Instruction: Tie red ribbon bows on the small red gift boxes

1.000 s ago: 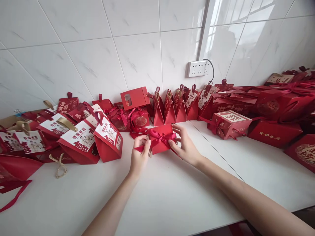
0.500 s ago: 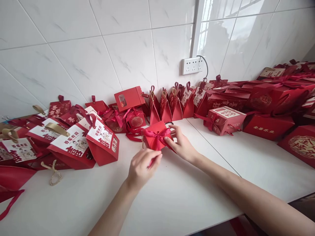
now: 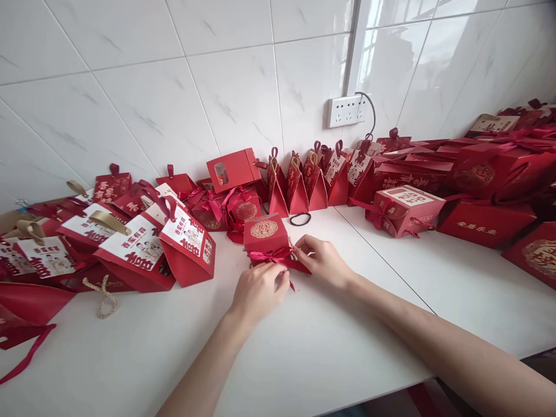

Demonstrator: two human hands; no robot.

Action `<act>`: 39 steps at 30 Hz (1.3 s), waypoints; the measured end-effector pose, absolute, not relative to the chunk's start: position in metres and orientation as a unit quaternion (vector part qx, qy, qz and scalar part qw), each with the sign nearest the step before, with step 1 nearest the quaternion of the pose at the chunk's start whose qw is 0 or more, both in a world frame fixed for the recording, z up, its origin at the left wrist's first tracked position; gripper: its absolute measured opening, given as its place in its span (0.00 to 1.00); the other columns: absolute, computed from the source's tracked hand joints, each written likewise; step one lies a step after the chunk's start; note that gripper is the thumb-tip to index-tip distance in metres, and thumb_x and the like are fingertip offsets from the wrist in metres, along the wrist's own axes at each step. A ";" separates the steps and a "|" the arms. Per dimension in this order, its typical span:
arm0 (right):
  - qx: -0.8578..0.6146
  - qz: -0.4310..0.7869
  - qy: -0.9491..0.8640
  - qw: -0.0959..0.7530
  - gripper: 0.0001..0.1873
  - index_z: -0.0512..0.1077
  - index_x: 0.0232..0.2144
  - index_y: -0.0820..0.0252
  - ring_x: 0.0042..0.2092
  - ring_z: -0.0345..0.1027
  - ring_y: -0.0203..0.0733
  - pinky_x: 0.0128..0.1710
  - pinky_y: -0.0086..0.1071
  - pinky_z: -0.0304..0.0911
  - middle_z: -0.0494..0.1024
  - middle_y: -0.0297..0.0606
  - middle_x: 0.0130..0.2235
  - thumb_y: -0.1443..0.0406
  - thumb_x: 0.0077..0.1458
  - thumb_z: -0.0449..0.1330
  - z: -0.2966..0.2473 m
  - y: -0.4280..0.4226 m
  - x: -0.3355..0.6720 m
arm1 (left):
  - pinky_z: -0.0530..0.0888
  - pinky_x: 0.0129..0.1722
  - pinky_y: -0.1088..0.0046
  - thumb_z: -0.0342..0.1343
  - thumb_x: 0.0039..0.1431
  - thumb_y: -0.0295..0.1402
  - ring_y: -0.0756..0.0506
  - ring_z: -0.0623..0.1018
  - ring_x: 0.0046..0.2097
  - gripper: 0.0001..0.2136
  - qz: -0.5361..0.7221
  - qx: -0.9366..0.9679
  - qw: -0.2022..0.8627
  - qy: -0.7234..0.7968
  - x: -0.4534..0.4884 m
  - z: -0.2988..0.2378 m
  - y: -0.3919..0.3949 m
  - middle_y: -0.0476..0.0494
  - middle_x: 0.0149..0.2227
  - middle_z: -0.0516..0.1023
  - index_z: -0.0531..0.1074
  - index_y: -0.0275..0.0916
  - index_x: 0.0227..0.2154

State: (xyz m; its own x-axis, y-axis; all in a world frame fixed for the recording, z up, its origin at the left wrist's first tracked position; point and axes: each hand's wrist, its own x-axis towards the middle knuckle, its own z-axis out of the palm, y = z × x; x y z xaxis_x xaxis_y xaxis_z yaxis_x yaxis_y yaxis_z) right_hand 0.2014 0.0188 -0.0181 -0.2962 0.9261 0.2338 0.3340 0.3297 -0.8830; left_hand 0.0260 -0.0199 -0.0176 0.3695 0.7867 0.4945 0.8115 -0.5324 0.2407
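A small red gift box (image 3: pixel 264 231) with a gold round emblem on top stands on the white counter (image 3: pixel 304 347), a red ribbon (image 3: pixel 271 255) tied across its near side. My left hand (image 3: pixel 259 291) is closed in a pinch on a ribbon end at the box's front. My right hand (image 3: pixel 324 262) is closed on the ribbon at the box's right corner. Both forearms reach in from the bottom edge.
Red gift bags with white labels (image 3: pixel 143 246) lie heaped at the left. Tall red pouches (image 3: pixel 299 188) line the tiled wall. Larger red boxes (image 3: pixel 403 209) fill the right side. A black hair tie (image 3: pixel 300 219) lies behind the box. A wall socket (image 3: pixel 346 110) sits above.
The box has been turned so its emblem faces up and the bow faces me. My left hand moved back in to the ribbon at the box's front; the right hand dropped to its corner.
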 end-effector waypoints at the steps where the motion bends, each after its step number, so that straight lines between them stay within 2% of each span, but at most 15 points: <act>1: -0.442 0.378 -0.704 0.408 0.09 0.64 0.27 0.57 0.27 0.65 0.36 0.30 0.31 0.63 0.73 0.32 0.27 0.60 0.56 0.52 -0.017 0.019 0.201 | 0.71 0.26 0.73 0.50 0.56 0.29 0.45 0.79 0.29 0.08 -0.285 -0.822 0.017 -0.492 0.026 -0.017 -0.020 0.46 0.26 0.80 0.74 0.41 0.27; 3: -0.452 0.374 -0.688 0.427 0.10 0.63 0.26 0.58 0.29 0.67 0.37 0.32 0.33 0.65 0.73 0.33 0.27 0.59 0.56 0.51 -0.014 0.020 0.202 | 0.71 0.25 0.74 0.50 0.56 0.30 0.47 0.78 0.28 0.08 -0.292 -0.817 0.000 -0.497 0.025 -0.015 -0.022 0.47 0.25 0.80 0.73 0.42 0.28; 5: -0.474 0.349 -0.679 0.438 0.10 0.63 0.26 0.58 0.33 0.69 0.40 0.37 0.36 0.66 0.73 0.35 0.30 0.59 0.55 0.51 -0.012 0.022 0.204 | 0.70 0.23 0.77 0.50 0.56 0.32 0.50 0.75 0.22 0.07 -0.334 -0.811 -0.012 -0.480 0.020 -0.012 -0.023 0.51 0.19 0.76 0.71 0.42 0.26; 8: -0.503 0.265 -0.688 0.451 0.09 0.65 0.33 0.58 0.41 0.68 0.46 0.43 0.43 0.65 0.71 0.42 0.41 0.60 0.52 0.53 -0.013 0.025 0.208 | 0.67 0.20 0.79 0.49 0.56 0.33 0.54 0.67 0.17 0.08 -0.458 -0.748 0.007 -0.480 0.010 -0.008 -0.020 0.55 0.14 0.66 0.65 0.41 0.23; 10: -0.499 0.197 -0.712 0.453 0.10 0.66 0.36 0.57 0.46 0.66 0.49 0.47 0.48 0.64 0.68 0.45 0.45 0.59 0.52 0.54 -0.016 0.026 0.209 | 0.67 0.21 0.79 0.49 0.57 0.34 0.53 0.68 0.20 0.05 -0.535 -0.669 0.006 -0.516 0.006 -0.007 -0.015 0.53 0.20 0.68 0.64 0.41 0.27; 12: -0.478 0.155 -0.744 0.440 0.07 0.67 0.33 0.56 0.48 0.65 0.51 0.50 0.52 0.62 0.68 0.45 0.44 0.59 0.55 0.54 -0.019 0.026 0.209 | 0.70 0.23 0.77 0.50 0.56 0.35 0.51 0.72 0.28 0.05 -0.572 -0.608 -0.016 -0.551 0.006 -0.010 -0.010 0.48 0.30 0.70 0.64 0.40 0.34; 14: -0.444 0.165 -0.775 0.418 0.07 0.67 0.32 0.57 0.46 0.67 0.49 0.50 0.51 0.63 0.69 0.45 0.43 0.60 0.57 0.54 -0.023 0.026 0.208 | 0.74 0.31 0.72 0.52 0.55 0.37 0.47 0.73 0.38 0.12 -0.569 -0.591 -0.029 -0.571 0.009 -0.014 -0.006 0.40 0.41 0.68 0.62 0.39 0.41; 17: -0.388 0.236 -0.798 0.395 0.09 0.66 0.40 0.58 0.46 0.69 0.45 0.50 0.46 0.66 0.70 0.45 0.46 0.61 0.57 0.55 -0.028 0.026 0.205 | 0.73 0.44 0.60 0.52 0.55 0.39 0.40 0.71 0.49 0.21 -0.518 -0.608 -0.080 -0.596 0.015 -0.021 -0.004 0.33 0.49 0.66 0.57 0.37 0.49; 20: -0.364 0.299 -0.788 0.397 0.07 0.65 0.39 0.57 0.44 0.70 0.43 0.49 0.43 0.68 0.72 0.42 0.44 0.63 0.57 0.55 -0.030 0.027 0.203 | 0.71 0.49 0.55 0.53 0.56 0.40 0.38 0.71 0.52 0.26 -0.486 -0.618 -0.141 -0.602 0.018 -0.025 -0.005 0.30 0.53 0.65 0.52 0.37 0.54; 22: -0.367 0.321 -0.770 0.412 0.04 0.65 0.33 0.58 0.40 0.71 0.40 0.45 0.40 0.70 0.72 0.39 0.39 0.63 0.57 0.54 -0.028 0.026 0.203 | 0.72 0.48 0.57 0.53 0.56 0.40 0.39 0.72 0.52 0.27 -0.487 -0.630 -0.158 -0.584 0.017 -0.025 -0.006 0.30 0.55 0.64 0.50 0.38 0.55; 24: -0.374 0.328 -0.747 0.442 0.07 0.65 0.29 0.58 0.38 0.70 0.39 0.43 0.37 0.70 0.71 0.39 0.37 0.62 0.57 0.53 -0.022 0.025 0.204 | 0.74 0.44 0.62 0.53 0.57 0.39 0.40 0.73 0.51 0.28 -0.494 -0.641 -0.176 -0.560 0.017 -0.023 -0.006 0.30 0.57 0.64 0.49 0.40 0.57; 29: -0.397 0.409 -0.669 0.478 0.16 0.64 0.26 0.60 0.32 0.66 0.37 0.35 0.34 0.67 0.69 0.36 0.32 0.54 0.56 0.55 -0.005 0.022 0.208 | 0.74 0.42 0.68 0.52 0.59 0.41 0.42 0.72 0.54 0.19 -0.522 -0.644 -0.185 -0.528 0.020 -0.016 -0.011 0.37 0.54 0.69 0.59 0.43 0.51; 34: -0.355 0.471 -0.654 0.473 0.19 0.63 0.24 0.60 0.29 0.64 0.36 0.35 0.35 0.64 0.67 0.34 0.30 0.51 0.55 0.57 0.000 0.020 0.210 | 0.74 0.39 0.70 0.52 0.58 0.45 0.44 0.75 0.49 0.14 -0.565 -0.583 -0.243 -0.531 0.024 -0.014 -0.012 0.41 0.44 0.74 0.64 0.42 0.41; 37: -0.339 0.478 -0.654 0.478 0.18 0.63 0.24 0.59 0.30 0.64 0.36 0.35 0.35 0.63 0.67 0.35 0.31 0.52 0.55 0.58 -0.002 0.020 0.209 | 0.74 0.39 0.71 0.53 0.57 0.44 0.44 0.74 0.50 0.12 -0.600 -0.562 -0.227 -0.523 0.023 -0.012 -0.010 0.40 0.47 0.72 0.64 0.41 0.34; 39: -0.336 0.476 -0.656 0.480 0.17 0.64 0.25 0.60 0.32 0.64 0.37 0.35 0.35 0.63 0.66 0.35 0.32 0.53 0.55 0.58 -0.003 0.020 0.209 | 0.75 0.40 0.72 0.54 0.57 0.42 0.45 0.74 0.50 0.11 -0.613 -0.562 -0.211 -0.514 0.022 -0.010 -0.009 0.40 0.48 0.72 0.64 0.41 0.35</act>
State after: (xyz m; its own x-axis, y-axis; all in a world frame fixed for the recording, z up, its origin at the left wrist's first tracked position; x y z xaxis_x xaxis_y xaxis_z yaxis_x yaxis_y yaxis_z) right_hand 0.2086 0.0203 -0.0031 -0.3133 0.8977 0.3097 -0.0155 0.3212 -0.9469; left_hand 0.0219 -0.0091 -0.0104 -0.2801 0.8362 0.4716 0.3186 -0.3824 0.8673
